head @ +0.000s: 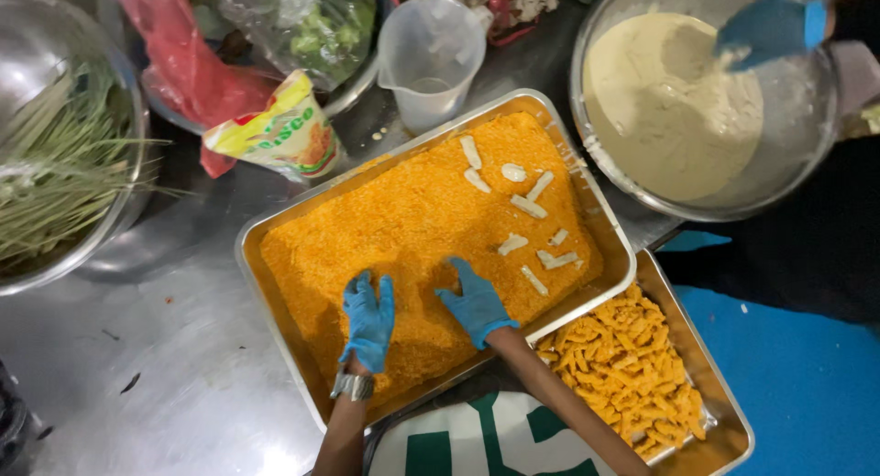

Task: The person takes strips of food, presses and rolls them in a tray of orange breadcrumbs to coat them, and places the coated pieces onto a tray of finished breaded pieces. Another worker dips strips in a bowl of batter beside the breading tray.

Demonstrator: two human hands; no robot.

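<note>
Orange crumbs (403, 228), hands (422, 313) pressed in, fingertips buried

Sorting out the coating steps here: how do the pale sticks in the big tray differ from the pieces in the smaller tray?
The pale sticks are whitish and bare; the pieces are orange, crumb-coated. The sticks lie scattered apart on crumbs; the pieces are heaped together. Both are short strips in metal trays.

Blue gloves, bare forearms

Left hand (368, 320) and right hand (477, 302) wear blue gloves; a metal wristwatch (353, 385) bands the left wrist.
</note>
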